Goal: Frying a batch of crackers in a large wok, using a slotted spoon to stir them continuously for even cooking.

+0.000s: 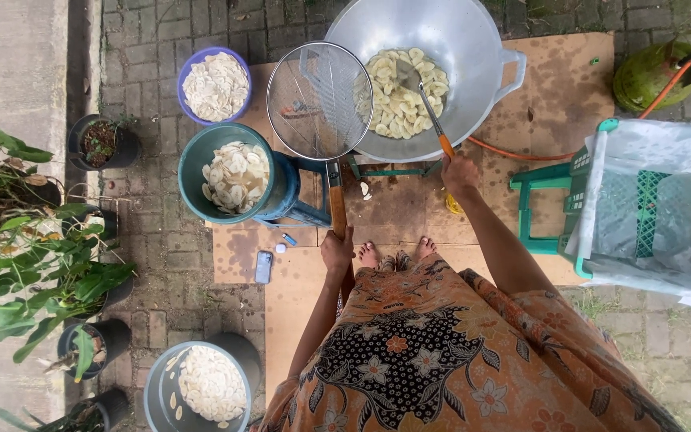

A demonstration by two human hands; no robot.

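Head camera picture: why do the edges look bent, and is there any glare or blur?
Head view: a wide lens bows the paving and the crate near the edges; soft, even daylight with faint shadows; mild sheen on the metal wok; the mesh skimmer and both hands look sharp.

Outdoor area in daylight. Grey brick paving point(161, 240) covered at centre by flattened cardboard sheets point(553, 88). Potted plants point(33, 264) line the left edge. Concrete strip point(9, 72) at the upper left corner.

At frame centre, the left hand point(336, 250) grips a round wire-mesh skimmer point(319, 100); the right hand point(459, 172) stirs pale slices point(400, 94) in a large metal wok point(473, 48) with an orange-handled spatula point(435, 122).
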